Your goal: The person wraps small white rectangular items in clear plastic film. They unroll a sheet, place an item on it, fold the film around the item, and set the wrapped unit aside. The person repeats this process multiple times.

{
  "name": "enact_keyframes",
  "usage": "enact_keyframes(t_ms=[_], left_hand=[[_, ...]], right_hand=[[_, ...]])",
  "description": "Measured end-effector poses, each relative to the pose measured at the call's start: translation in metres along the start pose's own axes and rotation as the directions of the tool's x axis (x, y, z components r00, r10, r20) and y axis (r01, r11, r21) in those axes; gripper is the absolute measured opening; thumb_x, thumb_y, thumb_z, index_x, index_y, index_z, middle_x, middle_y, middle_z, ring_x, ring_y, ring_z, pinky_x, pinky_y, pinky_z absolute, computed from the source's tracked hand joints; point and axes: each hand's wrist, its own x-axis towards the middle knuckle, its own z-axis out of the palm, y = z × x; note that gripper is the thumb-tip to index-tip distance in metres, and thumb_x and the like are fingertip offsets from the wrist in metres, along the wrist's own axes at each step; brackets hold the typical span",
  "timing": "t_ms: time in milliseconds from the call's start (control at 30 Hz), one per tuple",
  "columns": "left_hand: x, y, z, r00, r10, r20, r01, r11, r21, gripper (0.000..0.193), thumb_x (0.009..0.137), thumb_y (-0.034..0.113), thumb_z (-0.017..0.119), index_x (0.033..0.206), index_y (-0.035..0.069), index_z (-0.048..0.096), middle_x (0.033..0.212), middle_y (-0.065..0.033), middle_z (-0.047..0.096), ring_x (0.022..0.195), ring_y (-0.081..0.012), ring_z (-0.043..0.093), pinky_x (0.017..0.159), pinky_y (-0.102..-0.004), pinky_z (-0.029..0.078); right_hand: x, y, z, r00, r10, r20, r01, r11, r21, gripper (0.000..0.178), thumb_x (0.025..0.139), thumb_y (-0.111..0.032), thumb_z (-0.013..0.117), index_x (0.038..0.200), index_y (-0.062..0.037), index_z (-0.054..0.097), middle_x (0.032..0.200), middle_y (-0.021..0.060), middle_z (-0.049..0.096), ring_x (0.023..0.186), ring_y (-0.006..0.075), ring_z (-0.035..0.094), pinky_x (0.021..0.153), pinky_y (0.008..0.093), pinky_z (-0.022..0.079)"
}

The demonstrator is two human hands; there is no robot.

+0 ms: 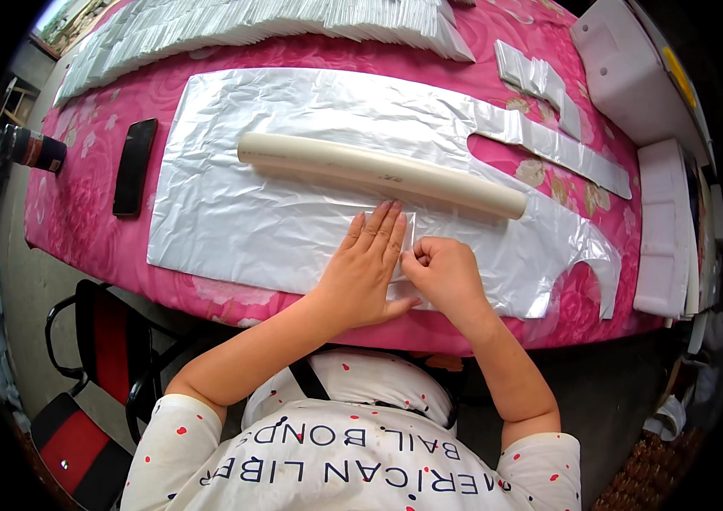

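A thin white plastic apron (234,204) with curved cut-outs and a long strap at its right end lies spread and creased over the table. Across its middle rests a cream-coloured plastic pipe (378,170), sloping down to the right. My left hand (365,268) lies flat on the plastic, just below the pipe, fingers stretched out and thumb apart. Close beside it, my right hand (446,272) is closed, thumb and forefinger pinching a raised edge of the thin plastic. The other fingers of that hand are curled in.
Folded white plastic pieces (276,21) stand in a long row at the far edge; a smaller bundle (536,81) lies far right. A black phone (135,168) and a dark cup (38,149) are left. White foam boxes (663,226) stand right; red-and-black chairs (110,341) sit lower left.
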Motion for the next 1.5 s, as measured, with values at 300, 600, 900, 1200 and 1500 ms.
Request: enact_keyframes(t_ms=[300,600,900,1200,1500], left_hand=[[0.004,0.003,0.007,1.0,-0.004,0.02,0.002,0.994,0.11,0.104,0.069,0.059,0.059,0.136,-0.011,0.02,0.143,-0.0267,0.02,0.137,-0.0362,0.015,0.111,-0.0467,0.01],[-0.005,0.004,-0.004,1.0,0.001,-0.014,0.0,0.998,0.055,0.102,0.073,0.058,0.058,0.138,-0.009,0.017,0.146,-0.0271,0.012,0.138,-0.0363,0.009,0.11,-0.0493,0.003],[-0.109,0.005,-0.023,0.887,-0.36,0.289,0.404,0.3,-0.864,0.032,0.085,0.011,0.058,0.114,-0.002,0.053,0.112,-0.0176,0.058,0.097,-0.0229,0.059,0.084,-0.0303,0.047],[-0.176,0.0,-0.01,0.445,-0.654,0.611,0.469,-0.412,-0.782,0.02,0.09,0.006,0.047,0.103,-0.004,0.058,0.093,-0.0121,0.065,0.083,-0.0179,0.062,0.073,-0.025,0.049],[-0.092,0.016,-0.076,0.898,-0.358,0.255,0.424,0.86,-0.286,0.026,0.07,0.013,0.071,0.094,0.006,0.065,0.084,-0.0111,0.066,0.07,-0.0244,0.063,0.062,-0.0299,0.049]], right_hand=[[-0.017,0.006,0.01,0.961,-0.216,-0.171,0.179,0.961,-0.209,0.021,0.071,-0.021,0.066,0.071,-0.0023,0.057,0.062,0.0104,0.06,0.055,0.028,0.058,0.054,0.0358,0.046],[-0.022,0.019,-0.024,0.98,-0.187,-0.064,0.158,0.936,-0.315,0.016,0.071,-0.016,0.068,0.081,-0.0037,0.062,0.077,0.0101,0.065,0.073,0.0239,0.063,0.064,0.0345,0.048],[0.017,0.003,0.032,0.704,-0.703,-0.101,0.619,0.677,-0.399,0.051,0.079,-0.028,0.062,0.12,-0.0011,0.05,0.131,0.0198,0.042,0.122,0.0347,0.038,0.102,0.0439,0.03],[-0.053,-0.034,0.133,0.681,-0.672,0.292,0.714,0.697,-0.061,0.056,0.089,-0.035,0.048,0.135,-0.0034,0.037,0.145,0.0211,0.023,0.136,0.0347,0.016,0.109,0.0482,0.012],[-0.018,-0.015,0.029,0.48,-0.843,0.243,0.877,0.461,-0.134,0.013,0.072,-0.013,0.066,0.083,-0.0062,0.062,0.109,0.0099,0.056,0.121,0.0292,0.041,0.103,0.0487,0.028]])
